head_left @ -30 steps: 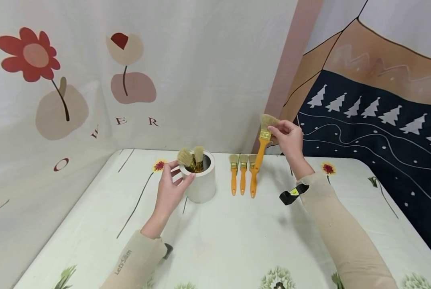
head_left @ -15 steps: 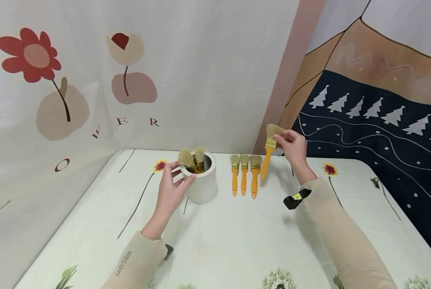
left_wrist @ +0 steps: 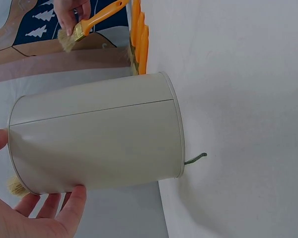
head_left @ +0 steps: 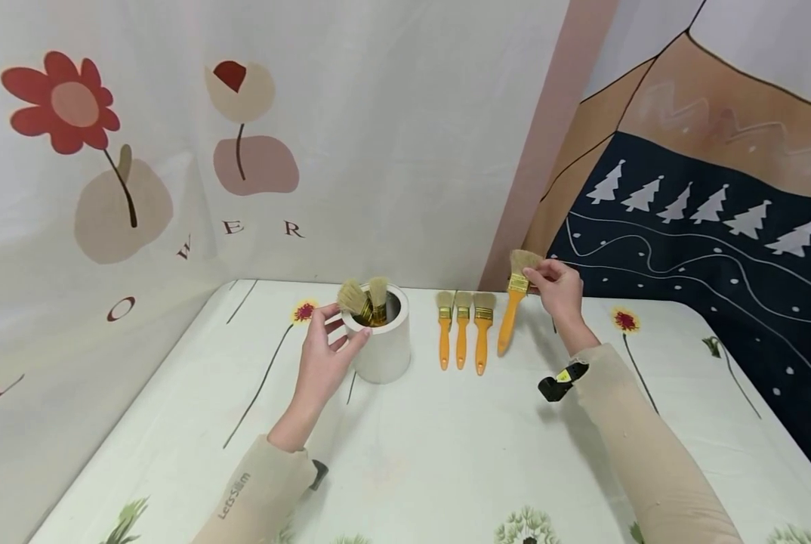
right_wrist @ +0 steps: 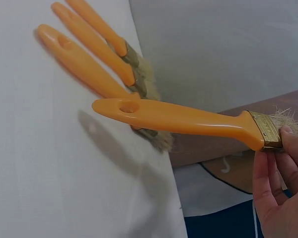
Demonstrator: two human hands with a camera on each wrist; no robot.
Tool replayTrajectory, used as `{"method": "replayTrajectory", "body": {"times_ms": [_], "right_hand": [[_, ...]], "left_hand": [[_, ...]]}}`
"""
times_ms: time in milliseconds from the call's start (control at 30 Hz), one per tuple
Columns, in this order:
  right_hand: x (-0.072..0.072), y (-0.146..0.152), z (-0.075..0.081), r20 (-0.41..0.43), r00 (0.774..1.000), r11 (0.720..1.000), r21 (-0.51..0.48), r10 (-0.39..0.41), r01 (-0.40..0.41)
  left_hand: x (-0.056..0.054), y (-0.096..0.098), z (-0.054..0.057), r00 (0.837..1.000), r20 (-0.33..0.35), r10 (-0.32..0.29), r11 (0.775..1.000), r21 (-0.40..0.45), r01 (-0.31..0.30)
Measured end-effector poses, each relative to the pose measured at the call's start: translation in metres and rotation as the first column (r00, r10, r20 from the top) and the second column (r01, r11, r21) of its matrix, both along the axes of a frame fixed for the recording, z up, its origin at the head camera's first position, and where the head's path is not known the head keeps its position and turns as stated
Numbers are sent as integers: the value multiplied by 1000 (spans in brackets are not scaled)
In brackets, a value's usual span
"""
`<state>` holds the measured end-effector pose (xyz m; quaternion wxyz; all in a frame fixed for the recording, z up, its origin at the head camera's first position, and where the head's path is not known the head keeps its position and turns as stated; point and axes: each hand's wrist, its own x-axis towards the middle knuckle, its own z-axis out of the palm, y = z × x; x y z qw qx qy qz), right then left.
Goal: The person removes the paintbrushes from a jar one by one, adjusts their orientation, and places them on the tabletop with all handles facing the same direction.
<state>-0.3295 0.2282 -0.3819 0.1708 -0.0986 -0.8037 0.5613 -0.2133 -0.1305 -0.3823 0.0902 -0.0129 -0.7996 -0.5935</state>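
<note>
I'm watching the right hand [head_left: 560, 289] pinching a paintbrush [head_left: 513, 306] near its bristles, its handle hanging just right of three brushes [head_left: 461, 340] lying in a row on the table [head_left: 412, 453]. The grip is sitting at one end, so I'm judging that a loosening pinch could let the handle swing into that row. The left hand [head_left: 325, 353] is gripping the can [head_left: 383, 351] near its rim; two bristle ends [head_left: 378, 291] are poking out, and an uneven pull could be tipping everything over.
</note>
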Motion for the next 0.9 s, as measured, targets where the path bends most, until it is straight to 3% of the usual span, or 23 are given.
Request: {"method": "replayTrajectory", "body": {"times_ms": [900], "right_hand": [[-9,7,-40,173,984,994,95,37,-54]], "left_hand": [[0,0,0,1000,0,-2,1000,7,2]]}}
